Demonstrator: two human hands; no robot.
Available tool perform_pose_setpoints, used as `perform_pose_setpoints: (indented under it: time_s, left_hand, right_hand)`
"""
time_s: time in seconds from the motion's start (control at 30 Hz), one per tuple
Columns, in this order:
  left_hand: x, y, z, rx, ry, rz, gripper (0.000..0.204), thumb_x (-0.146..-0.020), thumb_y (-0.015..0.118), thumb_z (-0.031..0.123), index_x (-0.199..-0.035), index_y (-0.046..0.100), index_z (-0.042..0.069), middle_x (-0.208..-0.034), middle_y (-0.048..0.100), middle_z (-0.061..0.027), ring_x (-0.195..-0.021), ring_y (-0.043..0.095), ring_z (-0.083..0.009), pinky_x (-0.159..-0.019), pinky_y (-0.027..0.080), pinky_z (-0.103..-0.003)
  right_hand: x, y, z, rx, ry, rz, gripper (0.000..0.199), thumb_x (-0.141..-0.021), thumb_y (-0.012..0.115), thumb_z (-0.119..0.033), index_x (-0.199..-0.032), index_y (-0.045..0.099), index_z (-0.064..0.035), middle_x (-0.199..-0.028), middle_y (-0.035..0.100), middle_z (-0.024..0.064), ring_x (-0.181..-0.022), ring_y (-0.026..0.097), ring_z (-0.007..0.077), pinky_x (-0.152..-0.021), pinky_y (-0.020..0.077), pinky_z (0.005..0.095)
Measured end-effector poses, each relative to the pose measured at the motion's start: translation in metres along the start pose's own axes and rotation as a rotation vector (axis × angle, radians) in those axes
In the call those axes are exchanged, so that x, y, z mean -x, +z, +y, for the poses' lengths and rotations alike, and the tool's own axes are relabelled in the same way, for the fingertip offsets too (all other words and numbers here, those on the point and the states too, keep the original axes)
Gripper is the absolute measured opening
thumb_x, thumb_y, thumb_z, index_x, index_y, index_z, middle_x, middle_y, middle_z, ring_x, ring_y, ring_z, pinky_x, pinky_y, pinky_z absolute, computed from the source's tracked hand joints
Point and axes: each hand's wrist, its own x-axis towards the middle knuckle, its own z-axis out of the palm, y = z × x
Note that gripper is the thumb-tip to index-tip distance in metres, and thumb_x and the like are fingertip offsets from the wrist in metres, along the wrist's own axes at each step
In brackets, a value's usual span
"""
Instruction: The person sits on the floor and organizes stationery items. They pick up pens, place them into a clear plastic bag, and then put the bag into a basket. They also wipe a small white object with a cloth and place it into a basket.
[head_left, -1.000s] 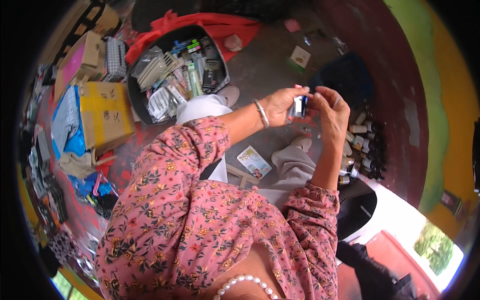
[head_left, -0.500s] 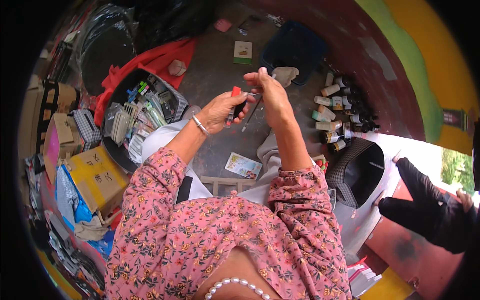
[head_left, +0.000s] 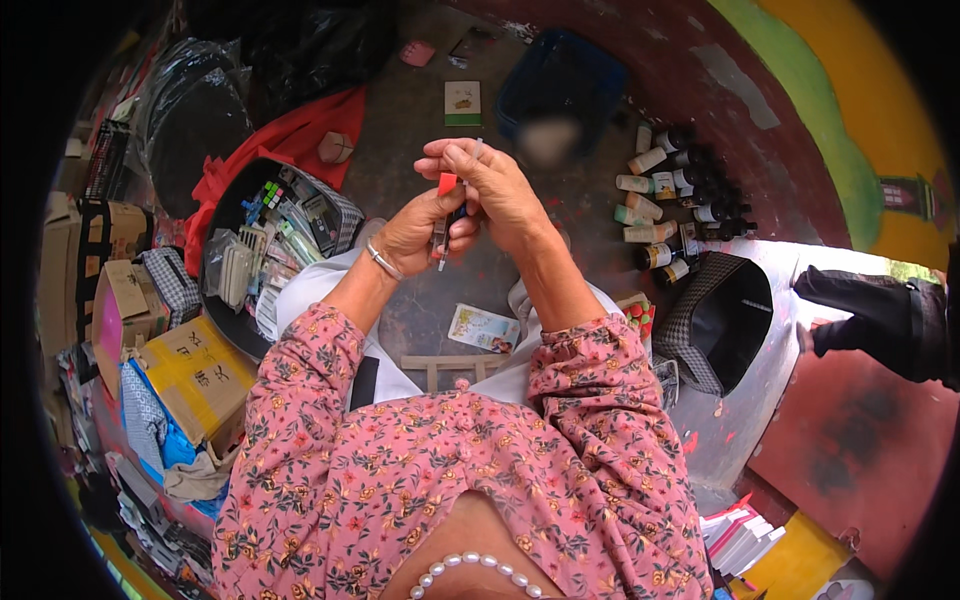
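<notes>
Close together in front of me, both my hands are at work. My left hand (head_left: 408, 238) is closed around a small object with a red end (head_left: 447, 184) and a darker body; its kind is not clear. A bracelet circles that wrist. My right hand (head_left: 495, 192) meets it, its fingers bent over a thin pale stick (head_left: 441, 266), perhaps a pen refill. The stick's ends show above and below the fingers, and its middle is hidden beside the red-ended object.
To the left stands a dark bin (head_left: 222, 300) of packaged stationery, with a yellow-topped carton (head_left: 195, 370) nearer me. Several bottles (head_left: 690, 205) stand at right beside a checked fabric bin (head_left: 695, 340). A blue basin (head_left: 590, 75) lies ahead. Someone's dark-clothed leg (head_left: 870, 305) shows far right.
My right hand has moved left, bringing the stick against the red-ended object in my left hand. The view has shifted slightly. The other person's leg has moved at the far right.
</notes>
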Motion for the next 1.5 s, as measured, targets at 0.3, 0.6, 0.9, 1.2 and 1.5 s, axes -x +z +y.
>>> perform_pose_setpoints:
  time_s: [0.3, 0.6, 0.9, 1.2, 1.5]
  left_hand:
    - [0.004, 0.001, 0.004, 0.181, 0.063, -0.034, 0.020, -0.084, 0.052, 0.031, -0.084, 0.049, 0.011, -0.062, 0.046, -0.0020, -0.054, 0.046, -0.0139, -0.044, 0.037, -0.022]
    - [-0.003, -0.007, 0.010, 0.378, 0.134, 0.019, 0.019, -0.084, 0.053, 0.026, -0.091, 0.051, 0.007, -0.058, 0.038, 0.0025, -0.052, 0.038, -0.0069, -0.044, 0.034, -0.018]
    - [0.000, -0.012, 0.030, 0.425, 0.446, 0.187, 0.018, -0.077, 0.050, 0.001, -0.095, 0.052, 0.002, -0.080, 0.056, -0.0081, -0.079, 0.056, -0.0215, -0.074, 0.049, -0.032]
    - [0.004, -0.009, 0.031, 0.524, 0.445, 0.065, 0.024, -0.074, 0.047, -0.001, -0.098, 0.052, 0.001, -0.089, 0.058, -0.0114, -0.088, 0.056, -0.0251, -0.086, 0.043, -0.040]
    - [-0.004, -0.013, 0.027, 0.529, 0.483, 0.123, 0.017, -0.081, 0.050, 0.008, -0.097, 0.053, 0.001, -0.097, 0.057, -0.0140, -0.099, 0.053, -0.0266, -0.089, 0.042, -0.041]
  right_hand:
    - [0.002, 0.007, 0.000, 0.169, -0.037, 0.020, 0.040, -0.085, 0.048, -0.037, -0.085, 0.061, 0.0015, -0.073, 0.059, 0.0045, -0.044, 0.047, 0.0047, -0.039, 0.0417, 0.0160]
    - [-0.002, 0.008, 0.005, 0.169, -0.155, 0.226, 0.037, -0.086, 0.048, -0.034, -0.092, 0.057, 0.0009, -0.079, 0.056, 0.0050, -0.060, 0.052, 0.0080, -0.054, 0.0441, 0.0213]
    - [-0.003, -0.003, 0.016, 0.175, -0.060, 0.293, 0.022, -0.085, 0.048, -0.020, -0.086, 0.058, -0.0009, -0.078, 0.060, 0.0041, -0.066, 0.055, 0.0092, -0.057, 0.0412, 0.0208]
    - [0.003, 0.010, 0.010, 0.185, -0.164, 0.259, 0.018, -0.085, 0.050, -0.015, -0.078, 0.058, -0.0003, -0.066, 0.057, 0.0018, -0.055, 0.050, 0.0056, -0.050, 0.0391, 0.0174]
    - [0.014, 0.015, 0.007, 0.399, -0.222, 0.297, 0.016, -0.079, 0.058, -0.015, -0.084, 0.057, -0.0002, -0.067, 0.058, 0.0029, -0.053, 0.051, 0.0061, -0.048, 0.0406, 0.0185]
